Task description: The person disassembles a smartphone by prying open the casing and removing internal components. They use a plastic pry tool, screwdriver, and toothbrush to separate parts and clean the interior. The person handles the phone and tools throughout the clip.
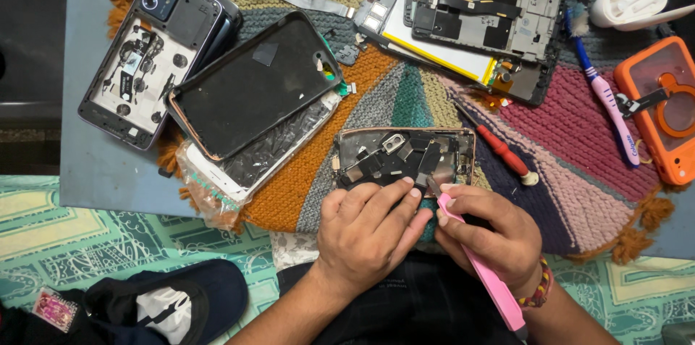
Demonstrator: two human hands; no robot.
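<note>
An opened phone body (405,154) with a copper-coloured rim lies on a knitted multicoloured mat (579,135), its dark inner parts exposed. My left hand (365,229) rests on its near edge, fingers pressing on the frame. My right hand (486,233) grips a pink tool (492,280), whose tip touches the inside of the phone near my left fingertips. A beaded band circles my right wrist.
A black phone case (253,84) lies over a cracked screen in a plastic bag (239,164). A back housing with a camera module (152,48) sits at left. A dismantled phone with a battery (470,19), red screwdriver (499,149), toothbrush (608,106), orange case (662,110) and white earbud case (630,5) lie around.
</note>
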